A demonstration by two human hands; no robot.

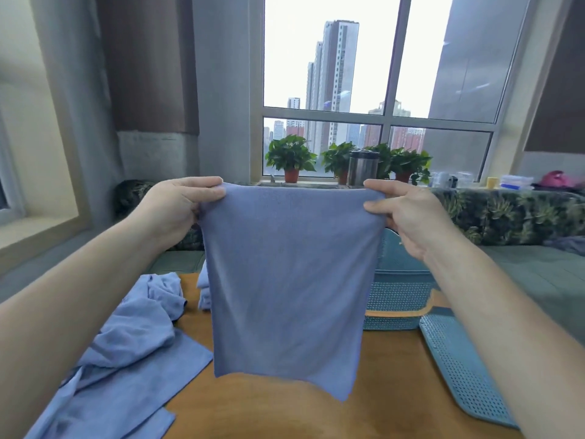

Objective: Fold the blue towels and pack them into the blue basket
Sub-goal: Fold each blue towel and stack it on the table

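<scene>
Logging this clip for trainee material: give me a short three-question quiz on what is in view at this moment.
1. True or false: the left hand and right hand each pinch a top corner of the raised towel.
2. Relative to the blue basket, the perforated lid lies: A) on top of it, B) on the table to its right, C) inside it.
3. Fill in: the crumpled towels lie to the person's ____.
Key: 1 true; 2 B; 3 left.

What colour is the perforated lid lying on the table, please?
The perforated plastic lid is teal; head view.
</scene>
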